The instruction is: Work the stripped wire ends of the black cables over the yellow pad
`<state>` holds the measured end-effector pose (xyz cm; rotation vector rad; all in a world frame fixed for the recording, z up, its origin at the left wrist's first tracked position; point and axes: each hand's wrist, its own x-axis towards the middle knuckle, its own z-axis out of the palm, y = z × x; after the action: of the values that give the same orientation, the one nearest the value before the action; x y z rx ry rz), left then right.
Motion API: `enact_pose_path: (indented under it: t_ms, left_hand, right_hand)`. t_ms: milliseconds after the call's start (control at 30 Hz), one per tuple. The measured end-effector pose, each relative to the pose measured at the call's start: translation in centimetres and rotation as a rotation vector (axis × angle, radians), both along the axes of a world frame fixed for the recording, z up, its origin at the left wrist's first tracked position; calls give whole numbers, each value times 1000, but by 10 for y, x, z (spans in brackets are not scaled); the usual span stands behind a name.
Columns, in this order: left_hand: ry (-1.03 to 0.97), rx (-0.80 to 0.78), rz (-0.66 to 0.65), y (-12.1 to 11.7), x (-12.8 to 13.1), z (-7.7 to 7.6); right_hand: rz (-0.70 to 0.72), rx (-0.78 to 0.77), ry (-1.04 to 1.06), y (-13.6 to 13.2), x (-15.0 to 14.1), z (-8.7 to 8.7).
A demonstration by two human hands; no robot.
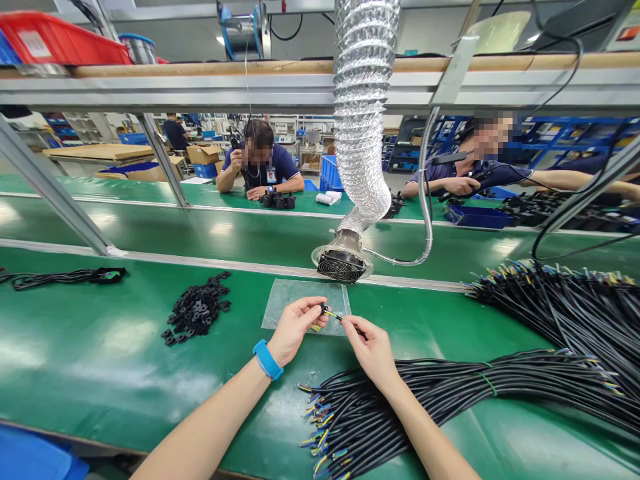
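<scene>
So one pile of small black plastic parts [197, 308] sits left of center, then the left hand [296, 327] pinches one black connector [324, 309], the right hand [371, 347] grips its single black cable [356, 329], mid-frame. Two cable bundles fill the right, all on a green bench [115, 373], factory floor behind.

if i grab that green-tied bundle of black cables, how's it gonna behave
The cable bundle would probably sag and bend at both ends, since the long strands already curve. It may feel fairly heavy, given how many cables are packed together. Outer strands might slip or splay, as the green tie sits only partway along.
</scene>
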<state>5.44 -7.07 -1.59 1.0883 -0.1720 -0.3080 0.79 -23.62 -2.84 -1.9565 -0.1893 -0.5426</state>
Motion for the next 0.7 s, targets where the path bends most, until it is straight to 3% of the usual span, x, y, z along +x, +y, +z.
enact_pose_path:
  t_ms: [333, 700]
  left_hand:
    - [-39, 89, 6, 3, 2, 2]
    - [-199, 256, -44, 8, 3, 4]
  right_hand:
    - [41, -83, -78, 1, -3, 2]
    - [-14, 61, 39, -2, 1, 0]
